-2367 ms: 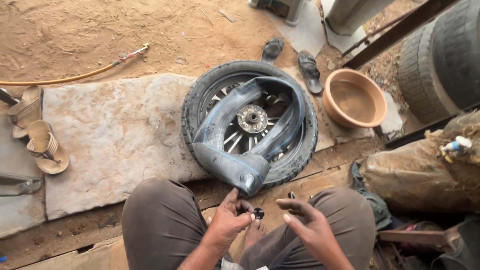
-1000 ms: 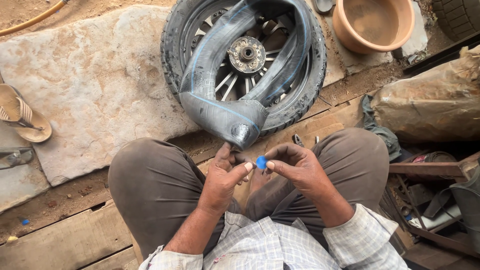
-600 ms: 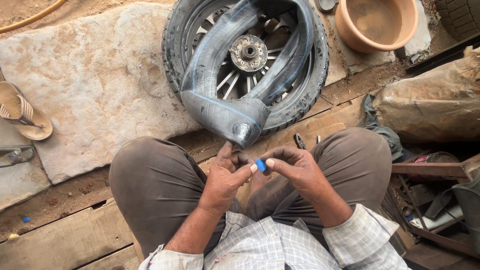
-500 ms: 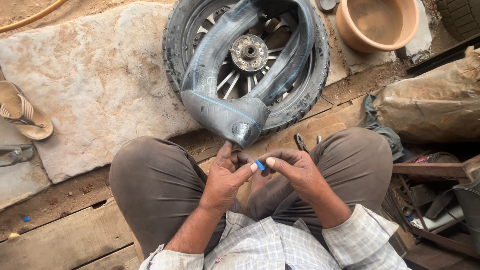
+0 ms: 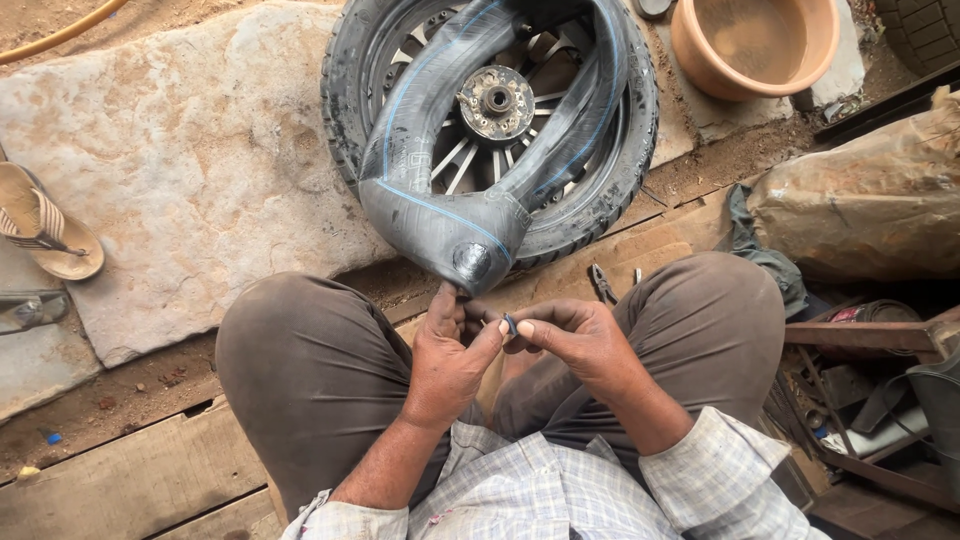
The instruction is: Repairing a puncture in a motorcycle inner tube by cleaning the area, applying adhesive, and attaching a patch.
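Observation:
I squat over a motorcycle wheel with its tyre (image 5: 345, 90) lying flat on the ground. A black inner tube (image 5: 440, 220) with a thin blue stripe hangs out of it toward me, with a roughened round spot on its near end. My left hand (image 5: 450, 355) and my right hand (image 5: 570, 335) meet between my knees, just below the tube. Together their fingertips pinch a small patch (image 5: 509, 324), dark with a blue edge. The left thumb lies close to the tube's end.
A flat stone slab (image 5: 190, 160) lies left of the wheel, a sandal (image 5: 45, 230) at its left edge. A terracotta bowl (image 5: 755, 45) sits at the top right, a stuffed sack (image 5: 860, 210) to the right. Pliers (image 5: 603, 285) lie by my right knee on wooden planks.
The patch's bright blue face, showing a second ago, has turned so only a thin blue edge shows. Both hands stay together at the same spot below the tube.

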